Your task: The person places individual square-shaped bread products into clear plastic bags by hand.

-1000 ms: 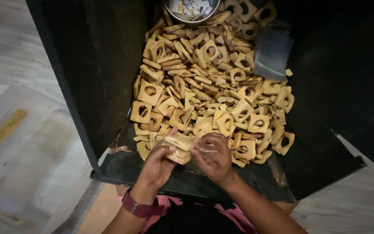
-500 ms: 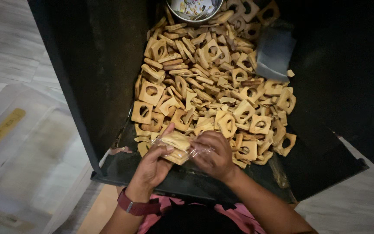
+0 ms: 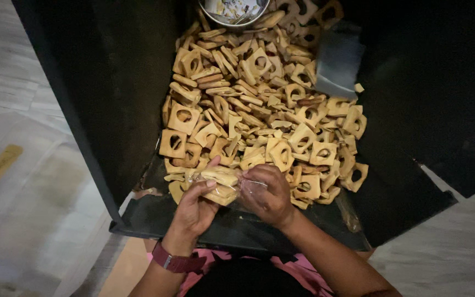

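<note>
One head-worn camera looks steeply down, close above the dark tray [image 3: 138, 220] ahead

Small stack of tan square wooden pieces [image 3: 220, 184] in clear plastic wrap [image 3: 251, 187].

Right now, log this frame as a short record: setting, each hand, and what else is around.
setting: black tray heaped with tan square pieces with holes
left hand: grips a small stack of pieces in a clear bag
right hand: pinches the bag's clear film
wrist: dark red band
far end: metal bowl
right of heap: grey sheet
</note>
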